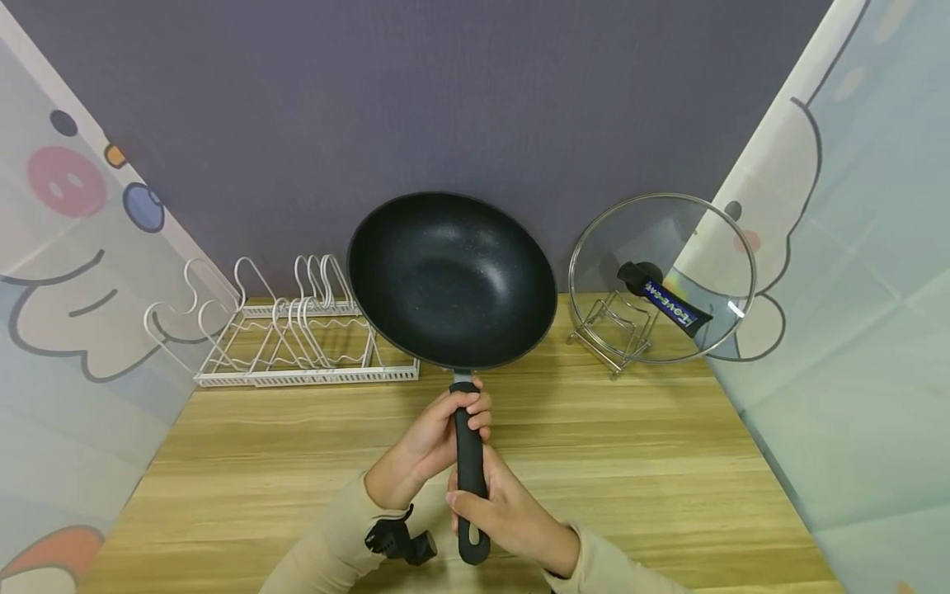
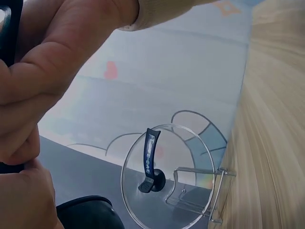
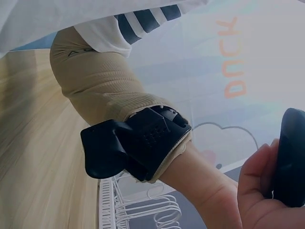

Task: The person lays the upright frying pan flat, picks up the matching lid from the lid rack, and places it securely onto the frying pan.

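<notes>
A black frying pan (image 1: 453,280) is held up above the table, its dark inner face tilted toward the head camera. My left hand (image 1: 438,437) grips the upper part of its black handle (image 1: 470,462), close to the pan body. Lower down, near the hanging hole, my right hand (image 1: 508,507) grips the same handle, thumb across it. In the left wrist view a piece of the pan's rim (image 2: 90,212) shows at the bottom. The right wrist view shows the handle's end (image 3: 290,157) beside the fingers.
A white wire rack (image 1: 297,375) stands on the wooden table (image 1: 638,478) at the back left. At the back right, a glass lid (image 1: 698,247) with a black handle leans in a small metal stand (image 1: 612,334). A dark wall rises behind; printed cloth panels flank both sides.
</notes>
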Demonstrator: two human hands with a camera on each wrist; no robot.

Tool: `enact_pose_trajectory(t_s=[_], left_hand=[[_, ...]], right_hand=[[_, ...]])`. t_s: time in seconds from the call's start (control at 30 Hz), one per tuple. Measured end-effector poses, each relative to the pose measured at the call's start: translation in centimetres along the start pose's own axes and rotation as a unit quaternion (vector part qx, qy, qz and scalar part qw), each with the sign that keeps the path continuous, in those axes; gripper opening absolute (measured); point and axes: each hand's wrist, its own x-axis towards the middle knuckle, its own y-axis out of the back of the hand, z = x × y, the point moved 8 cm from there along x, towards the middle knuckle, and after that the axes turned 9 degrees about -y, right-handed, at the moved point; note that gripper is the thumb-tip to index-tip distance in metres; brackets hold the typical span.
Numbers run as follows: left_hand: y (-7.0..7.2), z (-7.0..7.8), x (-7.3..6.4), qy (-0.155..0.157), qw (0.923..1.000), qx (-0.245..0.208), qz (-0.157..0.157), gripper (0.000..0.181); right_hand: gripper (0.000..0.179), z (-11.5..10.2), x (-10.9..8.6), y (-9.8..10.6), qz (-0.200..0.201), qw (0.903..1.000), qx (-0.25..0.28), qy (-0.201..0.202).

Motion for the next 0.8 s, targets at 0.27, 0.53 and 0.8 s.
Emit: enact_pose_trajectory(t_s=[0.27, 0.53, 0.8], left_hand=[[-0.3, -0.2, 0.2, -0.004, 0.9993, -0.036, -0.001, 0.017], [-0.8, -0.2, 0.4, -0.007, 0.9967, -0.080, -0.013, 0.016], [-1.1, -0.1, 0.5, -0.014, 0.9906, -0.135, -0.017, 0.016]], right_hand=[[0.032, -0.3, -0.1, 0.0, 0.013, 0.9999, -0.009, -0.001], [0.027, -0.8, 0.0, 0.0, 0.019, 0.9994, -0.027, -0.007], [0.028, -0.9, 0.2, -0.1, 0.024, 0.9995, -0.014, -0.016]])
